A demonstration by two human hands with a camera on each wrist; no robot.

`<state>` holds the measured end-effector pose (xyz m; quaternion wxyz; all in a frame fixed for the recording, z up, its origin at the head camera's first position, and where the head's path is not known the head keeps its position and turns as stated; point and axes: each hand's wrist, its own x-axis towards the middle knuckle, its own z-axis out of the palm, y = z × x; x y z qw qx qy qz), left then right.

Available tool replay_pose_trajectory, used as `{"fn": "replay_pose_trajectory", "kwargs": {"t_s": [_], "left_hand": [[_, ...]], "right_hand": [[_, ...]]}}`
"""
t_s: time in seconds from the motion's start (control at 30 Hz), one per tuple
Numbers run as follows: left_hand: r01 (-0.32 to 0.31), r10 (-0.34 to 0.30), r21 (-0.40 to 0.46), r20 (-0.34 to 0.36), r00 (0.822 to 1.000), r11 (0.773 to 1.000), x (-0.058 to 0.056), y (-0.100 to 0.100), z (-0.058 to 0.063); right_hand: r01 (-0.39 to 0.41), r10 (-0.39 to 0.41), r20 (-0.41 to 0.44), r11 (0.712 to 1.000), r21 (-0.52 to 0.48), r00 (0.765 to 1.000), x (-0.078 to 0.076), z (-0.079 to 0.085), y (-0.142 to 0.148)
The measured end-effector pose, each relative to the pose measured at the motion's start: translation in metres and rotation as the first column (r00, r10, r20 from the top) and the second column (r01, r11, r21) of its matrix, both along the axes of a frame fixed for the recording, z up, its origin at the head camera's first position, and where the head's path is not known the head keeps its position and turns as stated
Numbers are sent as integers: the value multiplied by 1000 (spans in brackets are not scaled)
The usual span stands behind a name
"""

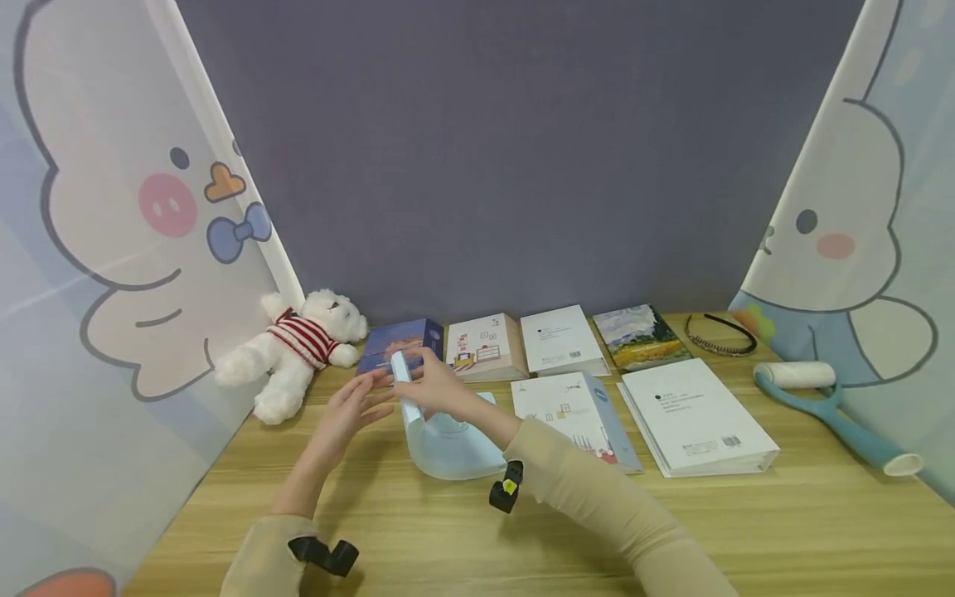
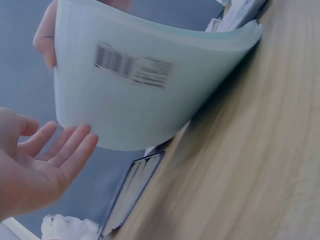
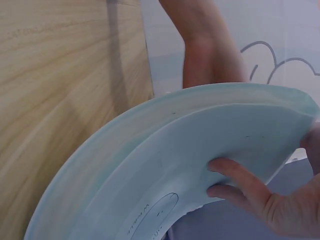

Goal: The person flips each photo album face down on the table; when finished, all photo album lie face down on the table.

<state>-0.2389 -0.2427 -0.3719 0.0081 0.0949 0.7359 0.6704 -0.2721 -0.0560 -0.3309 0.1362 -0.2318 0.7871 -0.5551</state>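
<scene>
A light blue soft-cover notebook (image 1: 455, 452) stands bent in a curve, its lower part on the wooden table and its left end raised. My right hand (image 1: 440, 385) pinches that raised end, with fingers on the cover that bears an oval label, as the right wrist view shows. On the outer side, in the left wrist view, the notebook carries a barcode (image 2: 132, 65). My left hand (image 1: 351, 410) is held palm up with fingers extended, its fingertips (image 2: 90, 140) right at the notebook's lower edge.
At the back left sits a white teddy bear (image 1: 298, 348) in a striped sweater. Several books stretch rightward, among them a purple one (image 1: 399, 340), a painted-landscape one (image 1: 642, 336) and a large white one (image 1: 697, 414). Farther right are a black headband (image 1: 727, 319) and a blue-handled lint roller (image 1: 858, 431).
</scene>
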Motion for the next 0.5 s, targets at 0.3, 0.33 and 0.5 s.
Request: {"fn": "replay_pose_trajectory", "kwargs": {"t_s": [0.3, 0.33, 0.5], "left_hand": [[158, -150, -55, 117, 982, 986, -8, 11, -13], [167, -161, -49, 119, 980, 985, -9, 12, -14], [165, -161, -22, 122, 979, 986, -11, 15, -14]], "right_hand": [[17, -26, -120, 997, -73, 992, -1, 9, 18], [23, -34, -128, 996, -84, 991, -2, 10, 19], [53, -76, -155, 988, -146, 985, -4, 16, 23]]}}
